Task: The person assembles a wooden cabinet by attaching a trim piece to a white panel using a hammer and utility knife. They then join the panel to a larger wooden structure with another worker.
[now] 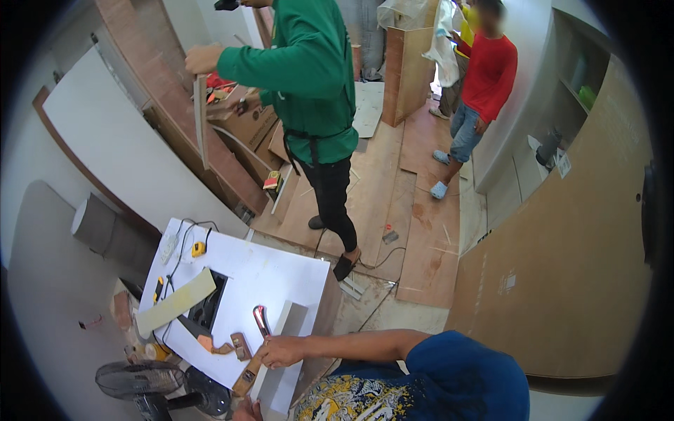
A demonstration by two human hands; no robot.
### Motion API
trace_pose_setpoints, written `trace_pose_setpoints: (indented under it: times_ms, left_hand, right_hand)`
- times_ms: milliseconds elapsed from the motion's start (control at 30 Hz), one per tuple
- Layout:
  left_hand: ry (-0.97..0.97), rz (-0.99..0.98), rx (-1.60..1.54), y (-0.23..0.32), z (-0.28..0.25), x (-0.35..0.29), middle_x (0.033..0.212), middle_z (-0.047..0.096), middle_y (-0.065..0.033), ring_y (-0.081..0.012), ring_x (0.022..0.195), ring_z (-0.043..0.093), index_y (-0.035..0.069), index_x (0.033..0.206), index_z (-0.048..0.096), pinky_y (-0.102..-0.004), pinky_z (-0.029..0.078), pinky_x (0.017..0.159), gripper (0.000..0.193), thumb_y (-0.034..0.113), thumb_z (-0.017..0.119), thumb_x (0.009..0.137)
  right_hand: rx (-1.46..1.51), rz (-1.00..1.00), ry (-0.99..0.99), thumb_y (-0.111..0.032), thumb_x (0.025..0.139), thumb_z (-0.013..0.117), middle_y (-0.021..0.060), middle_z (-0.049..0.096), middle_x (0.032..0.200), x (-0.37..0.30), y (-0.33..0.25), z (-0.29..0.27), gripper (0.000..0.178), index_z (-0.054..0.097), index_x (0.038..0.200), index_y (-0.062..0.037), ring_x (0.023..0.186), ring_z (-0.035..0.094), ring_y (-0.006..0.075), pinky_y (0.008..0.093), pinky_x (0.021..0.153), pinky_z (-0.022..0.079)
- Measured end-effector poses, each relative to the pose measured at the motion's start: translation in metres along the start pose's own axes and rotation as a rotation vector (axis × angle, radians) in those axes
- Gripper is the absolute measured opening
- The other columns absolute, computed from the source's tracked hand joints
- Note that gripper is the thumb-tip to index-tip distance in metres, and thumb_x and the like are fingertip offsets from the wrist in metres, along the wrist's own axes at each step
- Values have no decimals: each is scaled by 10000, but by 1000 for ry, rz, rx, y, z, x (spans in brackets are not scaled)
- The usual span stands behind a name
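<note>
Left grip [246, 410] cut by lower edge; what lies under its fingers can't be made out. Right grip [282, 351] covers the upper end of the wooden plane [247, 379]. Flat black item [212, 303] on bench [277, 270] partly under yellowish strip [175, 303]; kind unclear. Fan [137, 379] stand runs off below. Green-sleeved person [316, 98]: head cropped at top. Red-shirted person [489, 74]: head blurred, hiding much of person in yellow [467, 27].

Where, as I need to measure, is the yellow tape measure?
In the head view, the tape measure lies on the table toward its far left corner, beyond the yellow strip.
</note>
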State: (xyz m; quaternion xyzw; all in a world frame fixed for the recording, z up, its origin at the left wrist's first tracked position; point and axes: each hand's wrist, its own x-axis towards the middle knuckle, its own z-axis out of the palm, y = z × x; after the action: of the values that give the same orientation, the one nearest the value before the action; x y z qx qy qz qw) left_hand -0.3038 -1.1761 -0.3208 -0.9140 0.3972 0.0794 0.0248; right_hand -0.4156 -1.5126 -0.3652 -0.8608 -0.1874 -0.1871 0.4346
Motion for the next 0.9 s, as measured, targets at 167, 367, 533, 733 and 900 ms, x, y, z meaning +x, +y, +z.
trace_pose_setpoints:
  times_ms: [167, 367, 533, 733, 900]
  left_hand:
    - [-80, -100, -185, 3, -13, -3, 1034, 778, -215, -408, 909, 753, 80, 1267, 769, -503, 588, 855, 432, 206, 824, 858]
    - [81, 49, -205, 5, -19, 2, 1020, 774, -182, -411, 945, 730, 109, 1255, 742, -532, 567, 810, 381, 360, 706, 970]
    - [47, 31, -284, 6, -36, 0, 952, 758, -210, -427, 902, 720, 79, 1244, 750, -539, 543, 775, 375, 332, 728, 969]
    - [57, 38, -310, 3, -35, -1, 1020, 779, -179, -394, 950, 737, 79, 1228, 766, -512, 558, 807, 379, 350, 735, 964]
    - [-26, -28, -319, 9, -40, 0, 1105, 781, -151, -369, 1010, 736, 76, 1194, 784, -489, 568, 845, 358, 341, 742, 958]
  right_hand:
    - [101, 124, 43, -212, 1057, 532, 131, 718, 1192, -1, 12, 29, 271, 706, 1234, -104, 1094, 686, 347, 481, 994, 529]
    - [-110, 102, 39, -151, 883, 794, 114, 756, 1103, 1, 9, 6, 162, 738, 1018, -82, 1062, 701, 352, 469, 907, 516]
    - [-63, 287, -210, -139, 848, 835, 102, 755, 1110, 40, -25, -16, 223, 724, 1026, -66, 1039, 705, 361, 459, 875, 550]
    - [42, 182, -278, -225, 841, 865, 121, 754, 1108, 76, -54, 35, 347, 708, 1117, -85, 1020, 713, 358, 465, 861, 555]
    - [-40, 358, -280, -225, 846, 879, 105, 758, 941, 70, -49, 57, 286, 739, 1063, -103, 784, 714, 291, 426, 727, 532]
